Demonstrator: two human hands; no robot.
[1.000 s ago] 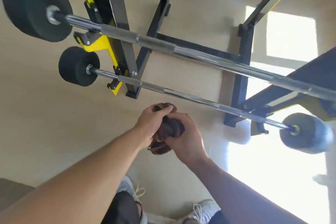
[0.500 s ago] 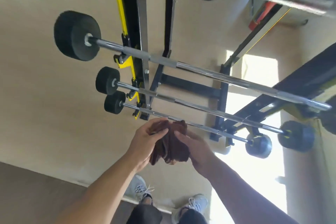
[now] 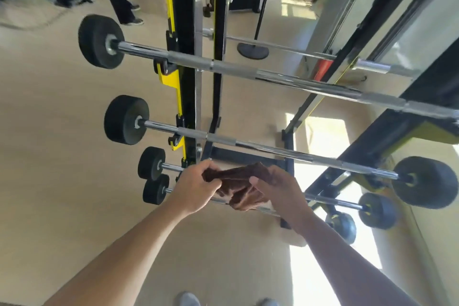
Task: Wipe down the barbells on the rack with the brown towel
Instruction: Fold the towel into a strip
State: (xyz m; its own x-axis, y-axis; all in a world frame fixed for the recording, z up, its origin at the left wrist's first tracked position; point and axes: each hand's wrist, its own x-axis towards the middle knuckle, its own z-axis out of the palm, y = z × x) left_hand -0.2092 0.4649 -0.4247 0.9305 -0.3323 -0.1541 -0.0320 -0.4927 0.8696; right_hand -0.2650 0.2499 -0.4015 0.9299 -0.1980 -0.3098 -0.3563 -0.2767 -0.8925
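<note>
Your left hand [image 3: 196, 187] and right hand [image 3: 278, 191] each pinch the brown towel [image 3: 242, 185], fingers curled into its bunched cloth, held in front of the lowest barbells [image 3: 332, 202] on the rack [image 3: 185, 97]; judging by this, wiping has barely started; the upper bars [image 3: 273, 77] look untouched.

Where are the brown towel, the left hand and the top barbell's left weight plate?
brown towel [image 3: 242, 185]: head view, on the bunched cloth between the hands.
left hand [image 3: 196, 187]: head view, back of the hand.
top barbell's left weight plate [image 3: 95, 40]: head view, black face.
</note>
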